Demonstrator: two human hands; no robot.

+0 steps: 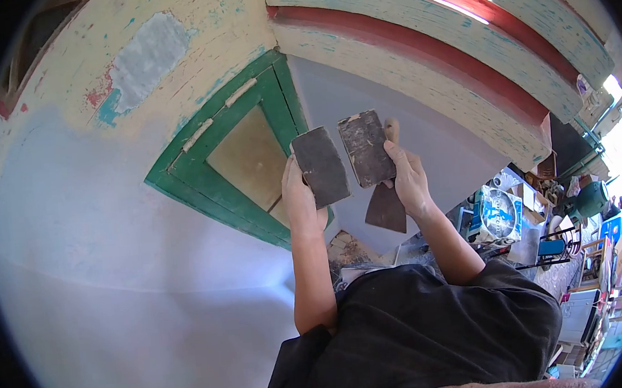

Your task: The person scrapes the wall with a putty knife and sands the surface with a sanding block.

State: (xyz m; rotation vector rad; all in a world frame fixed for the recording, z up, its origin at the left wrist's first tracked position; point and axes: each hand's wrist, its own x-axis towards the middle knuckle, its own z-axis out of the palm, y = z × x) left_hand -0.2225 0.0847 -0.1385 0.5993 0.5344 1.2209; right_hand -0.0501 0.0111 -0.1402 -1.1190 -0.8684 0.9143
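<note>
In the middle of the head view, my left hand (301,200) is closed on a flat, dark grey sanding block (321,168). My right hand (408,180) grips a second sanding block (363,149), its dark face smeared with pale dust. Behind that block the same hand also holds a putty knife (386,210), blade pointing down and wooden handle showing above. The two blocks are side by side with a narrow gap between them. Pale dust coats my fingers, and some fingertips are hidden behind the blocks.
A green wooden door frame (193,175) stands ahead, beside a smooth pale wall (97,230). Chipped cream and red beams (416,49) cross overhead. Lower right are a printed bucket (498,213), a dark green machine (591,199), chairs and clutter.
</note>
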